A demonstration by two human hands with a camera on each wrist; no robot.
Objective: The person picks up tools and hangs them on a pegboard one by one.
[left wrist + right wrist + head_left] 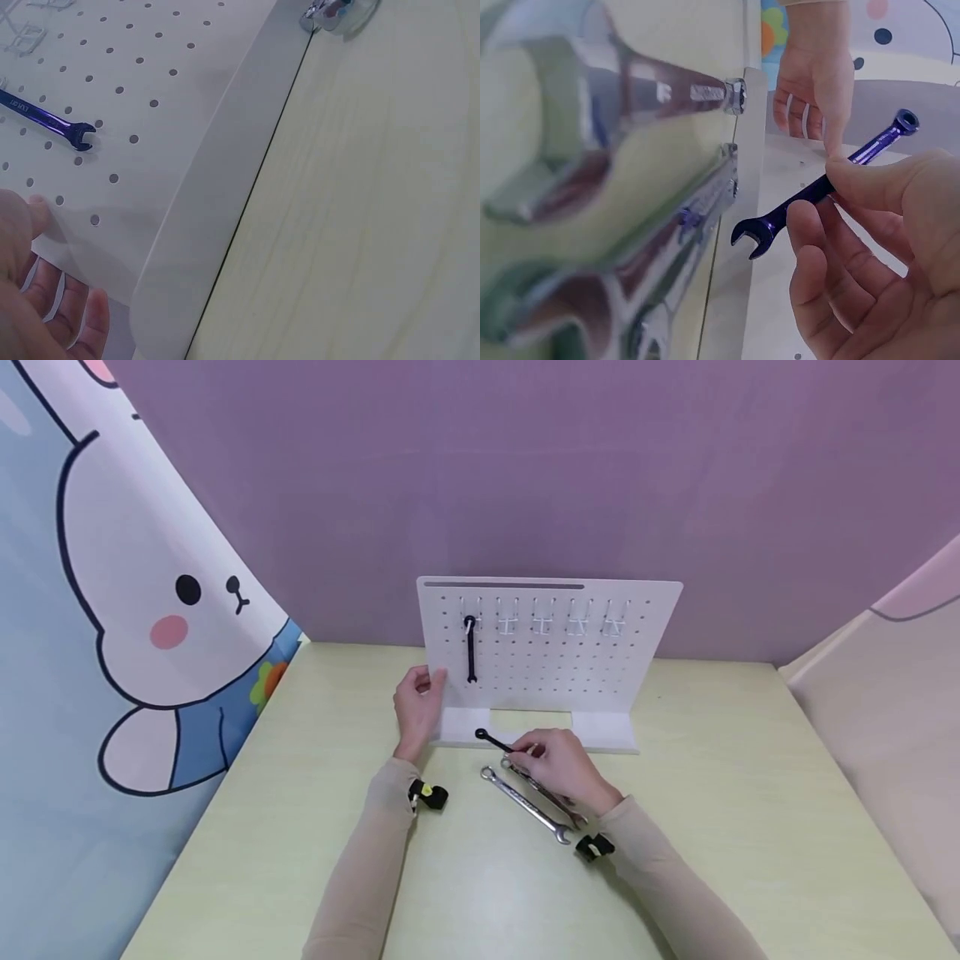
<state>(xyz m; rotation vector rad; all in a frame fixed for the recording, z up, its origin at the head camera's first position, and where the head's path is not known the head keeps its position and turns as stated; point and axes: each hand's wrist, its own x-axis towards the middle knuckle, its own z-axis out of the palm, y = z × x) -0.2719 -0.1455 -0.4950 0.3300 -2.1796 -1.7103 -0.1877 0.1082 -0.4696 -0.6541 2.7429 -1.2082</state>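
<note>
My right fingers (807,225) pinch the dark wrench (493,741), ring end pointing left, below the pegboard's (551,653) bare hooks (542,627).

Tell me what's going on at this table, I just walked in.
A person's right hand pinches a dark, slender metal wrench in front of a white perforated pegboard. Their left hand holds the pegboard's left edge. Another dark metal wrench already hangs on its left side, while shiny silver wrenches lie on the pale wood-grained table.

The head view looks forward-down; wrist views, close and seemingly sideways, share the pegboard (551,652).
</note>
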